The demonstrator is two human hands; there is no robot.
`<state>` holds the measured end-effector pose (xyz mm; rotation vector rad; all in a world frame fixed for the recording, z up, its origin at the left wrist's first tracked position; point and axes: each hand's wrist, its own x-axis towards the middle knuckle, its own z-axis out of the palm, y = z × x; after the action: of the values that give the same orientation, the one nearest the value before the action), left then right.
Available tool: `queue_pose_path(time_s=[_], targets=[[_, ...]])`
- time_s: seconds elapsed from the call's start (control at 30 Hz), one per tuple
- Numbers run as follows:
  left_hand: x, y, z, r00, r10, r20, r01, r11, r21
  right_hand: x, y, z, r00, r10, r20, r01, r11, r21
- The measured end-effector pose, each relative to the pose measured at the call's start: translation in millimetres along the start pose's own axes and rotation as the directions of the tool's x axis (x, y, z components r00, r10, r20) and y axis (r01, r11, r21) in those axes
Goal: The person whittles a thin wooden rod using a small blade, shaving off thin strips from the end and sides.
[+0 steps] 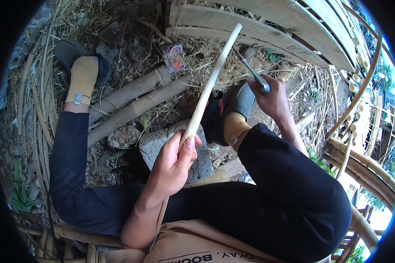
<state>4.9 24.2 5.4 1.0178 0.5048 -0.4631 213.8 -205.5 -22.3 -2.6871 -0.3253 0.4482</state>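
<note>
My left hand is closed round a long pale wooden stick. The stick slants up and to the right, and its thinner lower end runs down past my wrist toward my shirt. In my right hand is a knife, gripped by its rounded metallic-looking handle. Its narrow dark blade points up and to the left, close to the upper part of the stick but apart from it in the picture. Most of the handle is hidden by my fingers.
Below my hands lie a grey stone block and two bamboo poles. A wooden slat panel stands at the far side. Bent bamboo strips rise at the right. Straw and a crumpled plastic wrapper litter the ground.
</note>
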Motion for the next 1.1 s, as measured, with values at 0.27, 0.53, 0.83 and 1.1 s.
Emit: queue_pose_path(time_s=[0.27, 0.53, 0.83, 1.1], targets=[[1.4, 7.7, 8.3, 0.982, -0.077, 0.172, 0.112, 0.972, -0.206, -10.4, 0.5, 23.1, 0.909, -0.382, 0.169, 0.380, 0.924, 0.044], [-4.5, 7.8, 18.6, 0.994, -0.091, 0.062, 0.097, 0.990, -0.107, 8.4, 13.2, 26.8, 0.943, -0.332, 0.015, 0.332, 0.942, -0.053], [0.5, 3.2, 8.9, 0.960, -0.112, 0.257, 0.172, 0.960, -0.222, 16.7, 42.8, -15.1, 0.918, -0.328, -0.223, 0.335, 0.942, -0.009], [4.0, 0.6, 2.6, 0.910, -0.135, 0.391, 0.293, 0.878, -0.378, -17.6, 1.0, 3.4, 0.869, -0.491, 0.056, 0.494, 0.869, -0.036]])
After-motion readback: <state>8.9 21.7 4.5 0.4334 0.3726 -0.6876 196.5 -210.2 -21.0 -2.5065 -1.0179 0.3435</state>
